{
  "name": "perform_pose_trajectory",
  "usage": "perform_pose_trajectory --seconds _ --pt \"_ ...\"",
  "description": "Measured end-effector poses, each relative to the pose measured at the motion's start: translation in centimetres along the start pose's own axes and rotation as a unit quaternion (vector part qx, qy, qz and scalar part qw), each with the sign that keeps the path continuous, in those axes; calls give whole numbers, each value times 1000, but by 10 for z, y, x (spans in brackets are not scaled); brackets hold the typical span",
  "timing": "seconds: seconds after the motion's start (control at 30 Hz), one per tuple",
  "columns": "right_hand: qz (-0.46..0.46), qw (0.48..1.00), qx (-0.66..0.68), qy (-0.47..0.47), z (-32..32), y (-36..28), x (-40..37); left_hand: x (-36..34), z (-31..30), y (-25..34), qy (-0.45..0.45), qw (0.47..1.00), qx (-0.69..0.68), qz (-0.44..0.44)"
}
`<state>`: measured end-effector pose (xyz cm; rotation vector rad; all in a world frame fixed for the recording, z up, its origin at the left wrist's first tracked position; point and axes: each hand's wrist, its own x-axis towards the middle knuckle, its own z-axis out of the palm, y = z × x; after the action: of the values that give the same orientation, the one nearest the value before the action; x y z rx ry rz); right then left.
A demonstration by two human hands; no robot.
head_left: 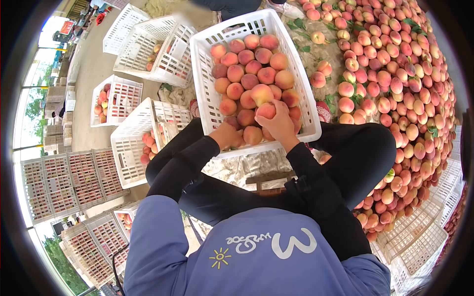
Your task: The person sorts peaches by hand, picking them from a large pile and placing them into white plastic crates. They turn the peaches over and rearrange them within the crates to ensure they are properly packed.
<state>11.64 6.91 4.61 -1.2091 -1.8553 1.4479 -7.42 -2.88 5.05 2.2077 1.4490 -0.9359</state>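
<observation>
**Both hands in a crate of peaches**

A white plastic lattice crate [203, 84] sits just ahead of the person's knees, at 12 o'clock, heaped with pink-orange fruit. The right hand [280, 126] is inside it, near the crate's 5 o'clock corner, with its fingers curled round a red-and-yellow round peach [265, 110]. That peach lies on top of the heap and touches its neighbours. The left hand [226, 134] rests at the crate's 7 o'clock corner, against the fruit there. Its fingers are tucked down out of sight, so I cannot tell whether they grip anything.

From 1 to 4 o'clock a broad loose pile of peaches [395, 89] spreads over the ground, just beside the right knee. At 9 o'clock stands a second white lattice crate [129, 148] with a few peaches in it. More part-filled white crates [165, 61] lie at 10 and 11 o'clock. Stacked pale crates [64, 182] are at 8 o'clock.
</observation>
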Motion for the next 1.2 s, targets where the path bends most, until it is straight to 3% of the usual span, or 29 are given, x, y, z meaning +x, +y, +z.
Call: perform_pose_trajectory --seconds 0.03,0.1,0.17,0.27,0.4,0.57,0.6,0.7,0.73,0.8,0.83,0.9,0.93,1.03,1.1,1.2 --pt "5 1000 -4 -2 0 4 -2 3 -3 -2 -68 996 -61 4" --pt "-18 999 -37 6 3 8 2 7 10 -7 -68 996 -53 13" --pt "-6 999 -39 -9 0 2 3 4 26 -7 109 994 -2 20" --pt "-11 998 -53 -18 5 6 4 -5 13 3 30 999 -22 -1" --pt "-30 996 -78 -28 2 0 2 2 29 16 35 996 -34 -69" --pt "-40 993 -98 -55 9 -15 -1 -6 25 8 76 996 13 -54" --pt "-31 994 -53 -94 15 -9 0 -8 25 5 82 995 7 -58" --pt "-39 986 0 -164 34 -6 -8 -50 -4 -22 214 958 -140 -129" --pt "-62 968 3 -244 45 5 -7 -62 -7 -30 217 956 -145 -137" --pt "-125 919 -63 -367 51 -8 -12 -80 -7 -42 440 851 -168 -232" --pt "-129 917 -67 -372 52 -20 -12 -85 -7 -42 443 848 -170 -238" --pt "-113 889 -182 -404 55 -38 -9 -92 -3 -40 521 744 -273 -316" --pt "-113 887 -186 -408 58 -45 -10 -90 3 -36 522 741 -276 -320" --pt "-58 888 -227 -397 67 -47 -10 -76 19 -21 538 586 -538 -280" --pt "-48 919 -131 -368 76 -23 -9 -77 16 -10 527 589 -548 -276" --pt "-64 915 -183 -355 72 -33 -15 -71 18 -3 544 612 -499 -285"
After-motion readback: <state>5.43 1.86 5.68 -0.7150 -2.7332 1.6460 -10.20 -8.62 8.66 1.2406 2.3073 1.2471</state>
